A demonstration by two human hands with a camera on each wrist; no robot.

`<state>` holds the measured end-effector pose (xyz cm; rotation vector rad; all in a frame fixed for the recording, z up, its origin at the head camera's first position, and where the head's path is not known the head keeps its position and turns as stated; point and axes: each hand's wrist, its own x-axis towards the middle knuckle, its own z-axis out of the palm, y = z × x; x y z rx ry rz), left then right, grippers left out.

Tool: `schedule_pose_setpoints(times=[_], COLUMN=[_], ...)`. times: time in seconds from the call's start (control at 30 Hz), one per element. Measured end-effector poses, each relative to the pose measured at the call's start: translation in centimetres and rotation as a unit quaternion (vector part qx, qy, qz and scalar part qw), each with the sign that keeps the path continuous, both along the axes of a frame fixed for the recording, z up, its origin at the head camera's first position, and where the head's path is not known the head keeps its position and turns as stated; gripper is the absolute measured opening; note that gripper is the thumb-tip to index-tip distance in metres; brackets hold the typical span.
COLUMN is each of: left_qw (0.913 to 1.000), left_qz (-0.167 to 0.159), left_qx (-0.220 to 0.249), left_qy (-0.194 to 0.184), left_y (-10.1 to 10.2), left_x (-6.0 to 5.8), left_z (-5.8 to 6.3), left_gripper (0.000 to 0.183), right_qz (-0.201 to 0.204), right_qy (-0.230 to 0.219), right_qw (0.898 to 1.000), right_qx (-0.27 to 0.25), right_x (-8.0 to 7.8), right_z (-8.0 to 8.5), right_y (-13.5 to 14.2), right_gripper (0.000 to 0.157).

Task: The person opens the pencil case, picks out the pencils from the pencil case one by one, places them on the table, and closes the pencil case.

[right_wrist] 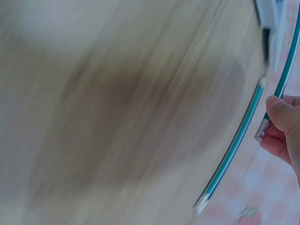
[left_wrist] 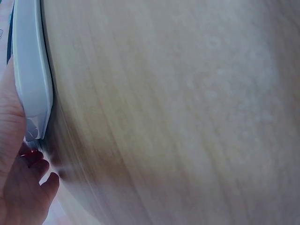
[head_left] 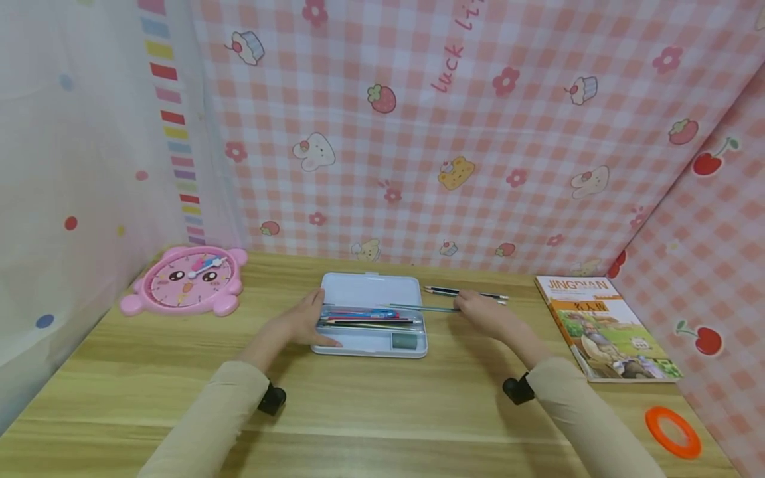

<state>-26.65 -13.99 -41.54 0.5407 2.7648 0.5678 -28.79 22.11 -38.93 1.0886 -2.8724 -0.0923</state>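
A white pencil case (head_left: 370, 290) lies open on the table, lid laid back. My left hand (head_left: 299, 323) grips its left end, thumb over the front part and fingers at the side; in the left wrist view the thumb lies against the case's wall (left_wrist: 35, 61). Several pens and pencils (head_left: 364, 320) lie inside, and a grey-green block (head_left: 404, 341) sits in the front right corner. Right of the case, my right hand (head_left: 487, 314) pinches a green pencil (head_left: 427, 308) near its eraser end. Its other end reaches over the case.
Two dark pencils (head_left: 439, 290) lie behind the right hand; one shows green (right_wrist: 232, 145) in the right wrist view. A pink toy clock (head_left: 179, 282) lies at the left. At the right are a book (head_left: 615, 332) and an orange ring (head_left: 654, 425). Patterned cloth (head_left: 382, 146) hangs behind the table.
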Motion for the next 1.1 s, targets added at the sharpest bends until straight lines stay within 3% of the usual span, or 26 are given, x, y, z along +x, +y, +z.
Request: schedule_pose_setpoints(times=[0.57,0.73,1.1], left_qw=[1.0000,1.0000,0.9997], left_qz=[0.000,0.003,-0.003], left_qx=[-0.005,-0.005,0.026], left_qy=[-0.006,-0.007,-0.004], left_y=[-0.1,0.0,-0.5], left_x=[0.1,0.2,-0.1], left_z=[0.3,0.2,-0.4], left_gripper=[0.116,0.116,0.126], right_qz=[-0.073,-0.079,-0.083], right_qy=[-0.047,-0.055,-0.011], right_qw=[0.996,0.995,0.994], right_qx=[-0.012,0.004,0.071], right_x=[-1.6,-1.9,-2.4], right_z=[-1.6,-1.6,-1.5], right_y=[6.5,7.1,6.7], right_gripper=[0.011,0.011,0.017])
